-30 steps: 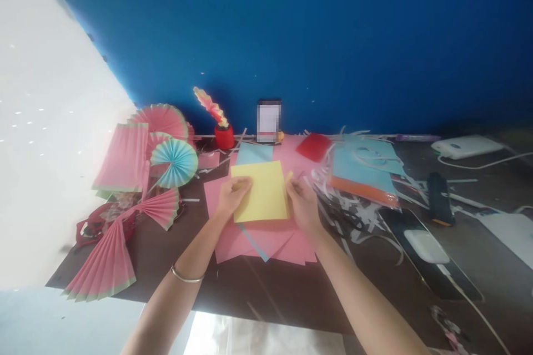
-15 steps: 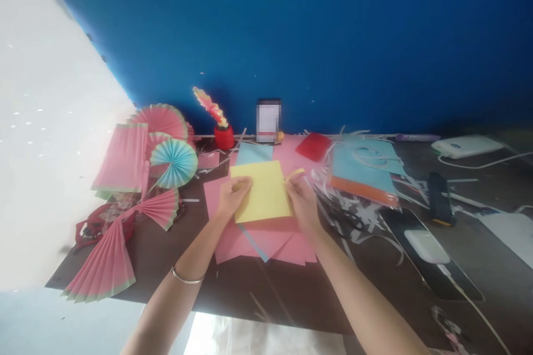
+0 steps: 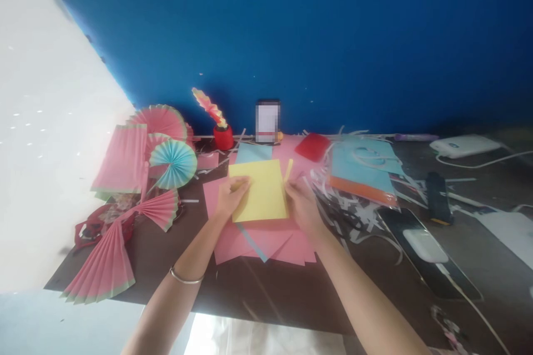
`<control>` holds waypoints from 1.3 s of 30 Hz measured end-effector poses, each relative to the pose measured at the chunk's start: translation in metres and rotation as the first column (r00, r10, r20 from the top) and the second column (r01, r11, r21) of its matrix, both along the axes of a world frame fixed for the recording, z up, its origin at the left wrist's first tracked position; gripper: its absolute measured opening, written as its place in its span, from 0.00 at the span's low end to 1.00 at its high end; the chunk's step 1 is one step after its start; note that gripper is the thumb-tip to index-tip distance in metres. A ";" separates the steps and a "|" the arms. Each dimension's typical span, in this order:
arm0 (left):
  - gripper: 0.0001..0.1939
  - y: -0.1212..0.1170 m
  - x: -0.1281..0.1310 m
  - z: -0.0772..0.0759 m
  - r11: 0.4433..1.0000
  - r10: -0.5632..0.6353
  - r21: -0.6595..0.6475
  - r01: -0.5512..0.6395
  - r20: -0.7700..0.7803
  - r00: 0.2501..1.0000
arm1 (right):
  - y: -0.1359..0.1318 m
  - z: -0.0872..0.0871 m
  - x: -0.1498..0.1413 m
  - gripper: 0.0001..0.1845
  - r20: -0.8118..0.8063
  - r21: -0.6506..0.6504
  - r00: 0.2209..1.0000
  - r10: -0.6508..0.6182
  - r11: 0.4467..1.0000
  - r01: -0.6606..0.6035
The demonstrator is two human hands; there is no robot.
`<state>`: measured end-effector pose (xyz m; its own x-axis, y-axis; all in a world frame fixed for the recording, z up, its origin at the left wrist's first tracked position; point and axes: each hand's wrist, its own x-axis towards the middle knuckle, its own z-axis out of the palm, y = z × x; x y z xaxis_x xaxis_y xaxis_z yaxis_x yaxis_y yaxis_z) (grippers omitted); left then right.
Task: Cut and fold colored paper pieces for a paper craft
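Observation:
A yellow sheet of paper (image 3: 261, 191) is held above a pile of pink sheets (image 3: 245, 247). My left hand (image 3: 233, 194) is closed on its left edge, thumb lying over the front. By the right edge, my right hand (image 3: 298, 197) pinches a narrow yellow paper strip (image 3: 288, 170) whose upper end sticks up past the fingers. Whether the strip is still joined to the sheet lower down is hidden by the fingers. A light blue sheet (image 3: 255, 152) lies behind the yellow one.
Pink folded paper fans (image 3: 102, 263) and a blue paper rosette (image 3: 173, 163) stand at left. White paper scraps (image 3: 366, 222), a blue paper pack (image 3: 366, 155) and a phone (image 3: 458, 280) lie at right. A red pot (image 3: 224, 137) stands near the blue wall.
The yellow strip has swung from leaning right to nearly upright along the sheet's right edge. My right hand has shifted slightly; the left keeps its hold.

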<state>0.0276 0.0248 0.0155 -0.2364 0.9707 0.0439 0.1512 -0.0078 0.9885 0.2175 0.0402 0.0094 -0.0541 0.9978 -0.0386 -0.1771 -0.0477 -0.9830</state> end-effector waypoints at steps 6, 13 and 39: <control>0.09 0.000 0.000 -0.002 1.000 0.003 -0.005 -0.003 0.013 1.000 | -0.002 -0.002 0.000 0.14 0.237 0.094 0.954 -0.182 0.982 0.164; 0.09 0.000 0.003 -0.002 1.000 0.012 -0.008 -0.012 0.003 1.000 | -0.005 0.002 -0.002 0.16 0.367 0.159 0.900 -0.235 0.969 0.188; 0.09 0.000 0.002 -0.001 0.999 0.029 0.027 -0.027 -0.061 0.998 | -0.001 0.005 0.001 0.12 -0.139 -0.102 0.989 0.048 0.993 -0.063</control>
